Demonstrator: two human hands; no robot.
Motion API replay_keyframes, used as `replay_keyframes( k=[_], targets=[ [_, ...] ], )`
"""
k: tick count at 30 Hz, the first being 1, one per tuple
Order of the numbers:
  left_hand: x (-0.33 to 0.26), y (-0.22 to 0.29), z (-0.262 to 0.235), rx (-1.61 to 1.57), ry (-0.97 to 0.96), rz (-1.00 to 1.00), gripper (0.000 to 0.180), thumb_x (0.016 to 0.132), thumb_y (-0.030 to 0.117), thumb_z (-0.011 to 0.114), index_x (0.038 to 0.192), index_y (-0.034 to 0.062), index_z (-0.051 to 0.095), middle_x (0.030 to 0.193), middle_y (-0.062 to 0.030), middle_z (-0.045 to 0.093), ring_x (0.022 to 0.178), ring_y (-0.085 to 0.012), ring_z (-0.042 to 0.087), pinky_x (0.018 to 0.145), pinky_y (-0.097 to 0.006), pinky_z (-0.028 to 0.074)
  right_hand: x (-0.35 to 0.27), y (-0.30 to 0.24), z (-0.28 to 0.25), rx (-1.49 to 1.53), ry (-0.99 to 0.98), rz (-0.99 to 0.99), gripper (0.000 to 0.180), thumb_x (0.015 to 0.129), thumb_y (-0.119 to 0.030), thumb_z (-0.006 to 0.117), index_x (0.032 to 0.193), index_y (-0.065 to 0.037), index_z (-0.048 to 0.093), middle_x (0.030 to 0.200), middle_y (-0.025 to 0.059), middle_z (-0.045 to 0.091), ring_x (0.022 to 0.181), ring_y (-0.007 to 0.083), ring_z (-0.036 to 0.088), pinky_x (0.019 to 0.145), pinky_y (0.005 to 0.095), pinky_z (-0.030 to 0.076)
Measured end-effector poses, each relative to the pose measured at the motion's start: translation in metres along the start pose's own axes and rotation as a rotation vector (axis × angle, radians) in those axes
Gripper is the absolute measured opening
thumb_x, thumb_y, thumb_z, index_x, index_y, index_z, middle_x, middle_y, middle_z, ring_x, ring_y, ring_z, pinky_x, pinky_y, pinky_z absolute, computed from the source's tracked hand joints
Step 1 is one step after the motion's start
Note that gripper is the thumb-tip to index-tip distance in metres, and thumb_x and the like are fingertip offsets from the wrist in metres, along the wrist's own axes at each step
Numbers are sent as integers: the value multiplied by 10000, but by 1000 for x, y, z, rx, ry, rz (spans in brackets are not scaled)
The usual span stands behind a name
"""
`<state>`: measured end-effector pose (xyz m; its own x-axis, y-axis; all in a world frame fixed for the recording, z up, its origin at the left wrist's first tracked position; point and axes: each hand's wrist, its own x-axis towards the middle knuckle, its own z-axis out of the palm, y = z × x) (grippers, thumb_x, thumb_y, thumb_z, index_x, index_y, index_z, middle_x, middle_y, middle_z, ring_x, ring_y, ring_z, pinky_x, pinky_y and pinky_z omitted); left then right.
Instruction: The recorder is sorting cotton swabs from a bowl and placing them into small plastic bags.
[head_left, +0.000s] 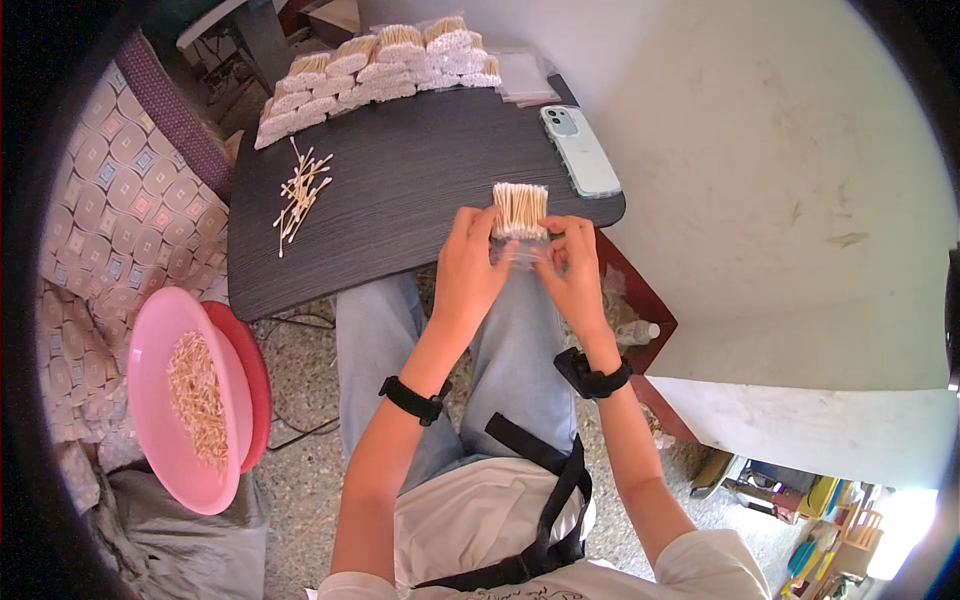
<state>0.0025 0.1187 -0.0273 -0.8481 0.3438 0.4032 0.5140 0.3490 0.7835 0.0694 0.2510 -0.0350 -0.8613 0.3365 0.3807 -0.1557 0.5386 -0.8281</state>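
My left hand (470, 268) and my right hand (572, 268) together hold a small clear plastic bag (519, 246) with a bundle of wooden cotton swabs (520, 208) standing out of its top. The bag is over the near edge of a dark wood-grain table (400, 200), above my lap. Both hands pinch the bag's sides, fingers curled around it.
Loose cotton swabs (300, 195) lie on the table's left. Several filled swab packs (375, 70) are stacked along the far edge, beside empty clear bags (525, 78). A pale green phone (580, 150) lies at the right. A pink bowl of swabs (190, 395) sits at my left.
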Motion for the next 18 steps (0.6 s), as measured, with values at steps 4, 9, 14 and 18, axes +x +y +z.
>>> replay_keyframes(
  k=[4,9,14,18],
  targets=[
    [1,-17,3,23,-29,50,247,779,53,670,1007,16,583,816,-100,543,686,-196,569,611,-317,470,5,-6,6,-11,-15,-14,366,747,69,628,1089,-10,525,998,74,430,652,124,441,605,252,410],
    [5,-14,6,-12,-92,-36,216,782,60,662,976,14,580,852,-116,554,729,-239,580,660,-343,478,12,-7,7,-71,11,-6,312,765,32,637,1061,-12,548,928,84,455,642,140,447,608,264,417],
    [7,-14,5,99,52,185,241,766,76,669,983,11,585,974,-130,566,904,-314,564,787,-388,462,16,-6,10,-168,61,-48,192,770,3,640,958,-6,607,822,95,530,620,188,504,583,299,439],
    [8,-17,9,92,15,193,222,765,79,668,961,4,597,1039,-131,571,968,-319,553,825,-391,454,19,-4,11,-194,67,-53,158,762,2,647,918,-3,624,820,96,559,614,201,529,574,310,446]
  ],
)
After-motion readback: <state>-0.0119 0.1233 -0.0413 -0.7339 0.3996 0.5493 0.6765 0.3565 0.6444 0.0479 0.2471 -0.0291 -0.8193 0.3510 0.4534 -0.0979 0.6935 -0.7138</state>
